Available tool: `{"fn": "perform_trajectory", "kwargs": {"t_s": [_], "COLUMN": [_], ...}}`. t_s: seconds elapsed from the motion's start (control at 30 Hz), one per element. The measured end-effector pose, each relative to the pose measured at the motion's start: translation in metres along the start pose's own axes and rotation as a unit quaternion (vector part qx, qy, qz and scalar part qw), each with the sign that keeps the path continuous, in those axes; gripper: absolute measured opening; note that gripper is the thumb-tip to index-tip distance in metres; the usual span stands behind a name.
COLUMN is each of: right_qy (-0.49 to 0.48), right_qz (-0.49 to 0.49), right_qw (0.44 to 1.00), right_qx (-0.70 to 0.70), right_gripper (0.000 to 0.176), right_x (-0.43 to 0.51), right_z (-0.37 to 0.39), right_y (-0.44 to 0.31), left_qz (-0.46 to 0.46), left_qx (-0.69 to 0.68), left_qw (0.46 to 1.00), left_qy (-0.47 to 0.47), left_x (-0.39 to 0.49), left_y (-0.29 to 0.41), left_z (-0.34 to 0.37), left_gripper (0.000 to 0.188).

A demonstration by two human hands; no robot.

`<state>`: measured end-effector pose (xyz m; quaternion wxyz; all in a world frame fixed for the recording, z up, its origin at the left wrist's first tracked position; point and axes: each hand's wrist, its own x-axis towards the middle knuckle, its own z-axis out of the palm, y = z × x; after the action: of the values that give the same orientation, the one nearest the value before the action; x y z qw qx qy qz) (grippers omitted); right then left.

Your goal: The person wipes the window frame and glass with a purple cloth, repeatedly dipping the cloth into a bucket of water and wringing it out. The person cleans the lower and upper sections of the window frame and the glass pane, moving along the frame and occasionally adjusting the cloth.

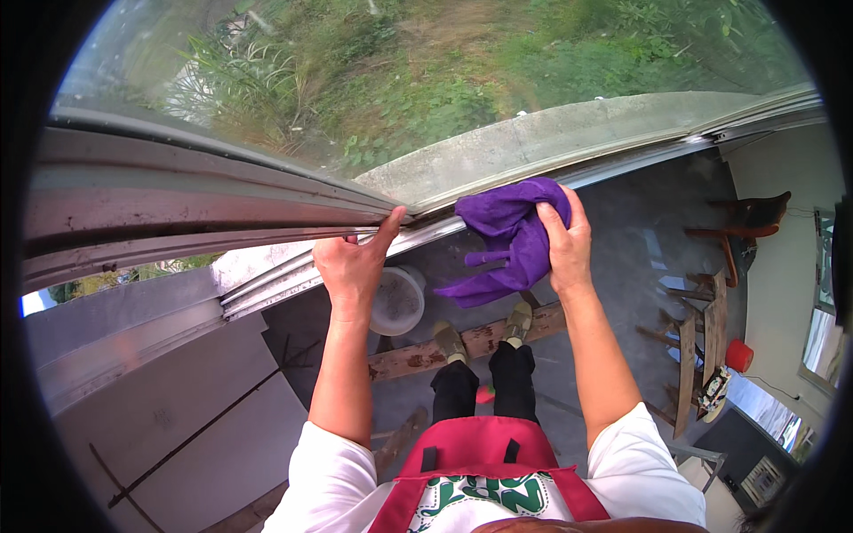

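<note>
My left hand (356, 260) grips the edge of a light metal window sash frame (200, 193), with the thumb along its near corner. Some of its fingers are hidden behind the frame. Bunched in my right hand (570, 243) is a purple cloth (513, 246). The cloth's upper fold lies against the window track (600, 166), and its loose end hangs down over the room side. Through the window glass (426, 80) I see plants outside, beyond a concrete ledge (520, 136).
Both feet stand on a narrow wooden plank (466, 346) raised above the grey floor. A white bucket (398, 301) sits below my left hand. At the right are a wooden chair (750, 216), a rough wooden bench (700, 346) and a red bucket (739, 356).
</note>
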<state>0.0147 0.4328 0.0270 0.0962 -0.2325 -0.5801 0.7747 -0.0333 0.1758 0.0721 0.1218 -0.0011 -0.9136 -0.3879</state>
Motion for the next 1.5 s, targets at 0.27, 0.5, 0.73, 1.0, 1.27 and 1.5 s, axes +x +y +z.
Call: {"fn": "perform_trajectory", "kwargs": {"t_s": [0.27, 0.5, 0.73, 1.0, 1.27, 1.5], "right_qy": [-0.238, -0.461, -0.463, -0.357, -0.315, -0.491], "right_qz": [0.086, -0.35, -0.328, -0.08, 0.297, 0.118], "right_qw": [0.967, 0.652, 0.494, 0.866, 0.901, 0.851], "right_qx": [0.008, -0.49, -0.659, -0.339, 0.027, -0.142], "right_gripper": [0.038, 0.049, 0.05, 0.027, 0.06, 0.037], "right_x": [-0.006, 0.009, 0.004, 0.035, 0.037, 0.061], "right_z": [0.003, 0.041, 0.075, 0.003, -0.034, -0.04], "right_y": [-0.08, -0.032, 0.059, 0.029, -0.021, -0.022], "left_qz": [-0.123, -0.215, -0.18, -0.054, -0.285, -0.211], "left_qx": [-0.054, -0.038, -0.035, -0.04, -0.288, -0.21], "left_qw": [0.99, 0.934, 0.941, 0.986, 0.887, 0.952], "left_qy": [-0.044, -0.281, -0.284, -0.156, -0.22, -0.076], "left_x": [-0.069, -0.144, -0.159, -0.119, -0.085, -0.081], "left_y": [-0.055, -0.074, -0.059, -0.039, -0.011, -0.007], "left_z": [-0.012, -0.001, 0.008, 0.012, 0.062, 0.101], "left_gripper": [0.035, 0.024, 0.023, 0.021, 0.025, 0.027]}}
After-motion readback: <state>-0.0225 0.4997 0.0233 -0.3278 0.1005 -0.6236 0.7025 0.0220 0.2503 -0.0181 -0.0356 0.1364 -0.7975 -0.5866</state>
